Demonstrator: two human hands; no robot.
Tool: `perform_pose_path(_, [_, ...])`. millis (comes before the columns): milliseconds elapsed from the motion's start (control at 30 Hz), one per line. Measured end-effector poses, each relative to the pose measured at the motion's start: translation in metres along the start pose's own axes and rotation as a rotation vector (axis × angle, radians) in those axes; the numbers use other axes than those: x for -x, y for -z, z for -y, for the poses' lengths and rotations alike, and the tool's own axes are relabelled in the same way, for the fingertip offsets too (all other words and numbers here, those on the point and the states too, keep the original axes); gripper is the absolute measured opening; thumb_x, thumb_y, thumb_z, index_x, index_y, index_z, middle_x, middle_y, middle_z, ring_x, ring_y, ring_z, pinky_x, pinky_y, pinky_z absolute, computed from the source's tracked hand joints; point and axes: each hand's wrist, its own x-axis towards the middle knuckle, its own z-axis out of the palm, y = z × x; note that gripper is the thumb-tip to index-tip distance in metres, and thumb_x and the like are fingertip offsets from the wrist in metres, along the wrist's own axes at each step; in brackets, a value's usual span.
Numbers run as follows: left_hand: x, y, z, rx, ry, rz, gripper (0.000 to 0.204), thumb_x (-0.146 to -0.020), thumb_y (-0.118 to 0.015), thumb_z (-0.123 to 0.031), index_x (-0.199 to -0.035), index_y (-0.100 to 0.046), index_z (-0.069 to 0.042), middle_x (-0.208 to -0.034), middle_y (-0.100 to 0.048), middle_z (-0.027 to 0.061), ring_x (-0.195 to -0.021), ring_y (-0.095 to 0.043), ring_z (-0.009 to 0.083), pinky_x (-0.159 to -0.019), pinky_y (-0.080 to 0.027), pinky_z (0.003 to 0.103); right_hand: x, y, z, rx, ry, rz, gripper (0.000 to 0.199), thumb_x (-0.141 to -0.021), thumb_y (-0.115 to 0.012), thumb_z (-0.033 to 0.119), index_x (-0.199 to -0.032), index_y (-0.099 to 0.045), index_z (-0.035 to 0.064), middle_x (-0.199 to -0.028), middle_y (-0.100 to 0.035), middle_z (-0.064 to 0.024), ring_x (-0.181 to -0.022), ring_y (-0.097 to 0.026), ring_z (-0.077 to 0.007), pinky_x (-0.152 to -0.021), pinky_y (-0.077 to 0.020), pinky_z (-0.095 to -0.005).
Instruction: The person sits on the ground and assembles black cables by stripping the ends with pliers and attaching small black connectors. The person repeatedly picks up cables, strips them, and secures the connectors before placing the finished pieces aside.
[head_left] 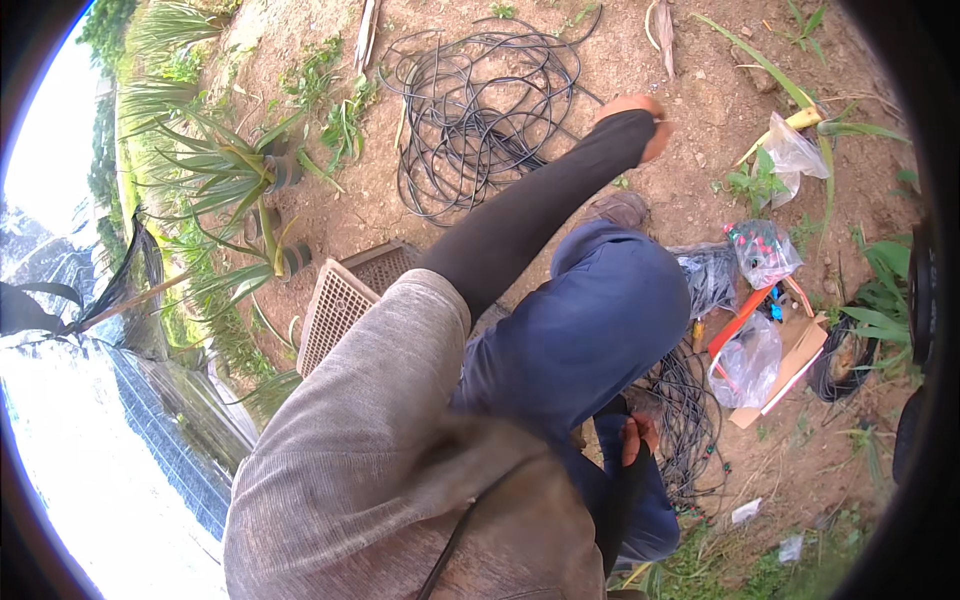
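Left hand (pixel 640 120) stretched over coiled black tubing (pixel 480 100), grip impossible to tell; right hand (pixel 636 440) closed beside knee near thin black tubing (pixel 690 430).

place: outdoor garden or plantation plot | ground: bare brown soil (pixel 700 190) under both hands | beyond the raised left hand (pixel 640 120): coiled black irrigation tubing (pixel 480 110) | further left: spiky-leaved plants (pixel 220 170), a plastic crate (pixel 340 300) | right of the lower right hand (pixel 635 440): clear bags of fittings (pixel 750 360) on cardboard
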Motion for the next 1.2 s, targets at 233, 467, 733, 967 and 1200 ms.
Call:
perform_pose_path(233, [0.066, -0.021, 0.261, -0.303, 0.467, 0.145, 0.047, -0.078, -0.062, -0.036, -0.115, -0.064, -0.008, -0.111, -0.065, 0.0209, -0.106, -0.061, 0.0356, -0.09, -0.049, 0.04, 0.017, -0.018, 0.001, 0.034, -0.015, -0.017, 0.024, -0.09, -0.063, 0.016, -0.106, -0.059, -0.0004, -0.082, -0.061, -0.0052, -0.071, -0.057, -0.0115, -0.064, -0.0485, -0.0254])
perform_pose_path(467, [0.073, -0.065, 0.321, -0.184, 0.785, -0.133, 0.077, -0.073, -0.073, -0.027, -0.141, -0.039, -0.011, -0.116, -0.061, 0.0218, -0.114, -0.057, 0.0331, -0.095, -0.047, 0.038, 0.023, -0.023, 0.007, 0.091, 0.041, -0.025, 0.022, -0.09, -0.062, 0.015, -0.104, -0.06, -0.0008, -0.081, -0.061, -0.0046, -0.07, -0.056, -0.0111, -0.065, -0.0474, -0.0253])
perform_pose_path(733, [0.083, -0.073, 0.345, 0.093, 0.749, -0.138, 0.075, -0.073, -0.076, -0.026, -0.136, -0.041, -0.007, -0.097, -0.069, 0.0112, -0.099, -0.064, 0.0284, -0.087, -0.049, 0.037, 0.028, -0.033, 0.012, 0.122, 0.037, -0.058, 0.02, -0.088, -0.063, 0.013, -0.102, -0.061, -0.0014, -0.078, -0.061, -0.0038, -0.067, -0.055, -0.0109, -0.062, -0.0459, -0.0253])
perform_pose_path(967, [0.112, -0.056, 0.293, 0.099, 0.647, -0.228, 0.066, -0.08, -0.066, -0.027, -0.136, -0.037, -0.01, -0.098, -0.068, 0.0146, -0.093, -0.065, 0.0319, -0.084, -0.049, 0.04, 0.031, -0.036, 0.018, 0.084, 0.098, -0.074, 0.017, -0.089, -0.061, 0.009, -0.102, -0.062, -0.0014, -0.079, -0.061, -0.0042, -0.067, -0.056, -0.0113, -0.062, -0.0465, -0.0253])
perform_pose_path(1200, [0.128, 0.108, 0.227, 0.812, 0.382, -0.044, 0.026, -0.093, -0.055, -0.017, -0.112, -0.062, -0.001, -0.054, -0.04, -0.0055, -0.042, -0.034, 0.0045, -0.037, -0.028, 0.022, 0.032, -0.037, 0.018, -0.032, 0.061, -0.075, 0.017, -0.091, -0.06, 0.01, -0.105, -0.061, 0.0008, -0.082, -0.063, -0.0052, -0.069, -0.059, -0.0129, -0.062, -0.0495, -0.0257])
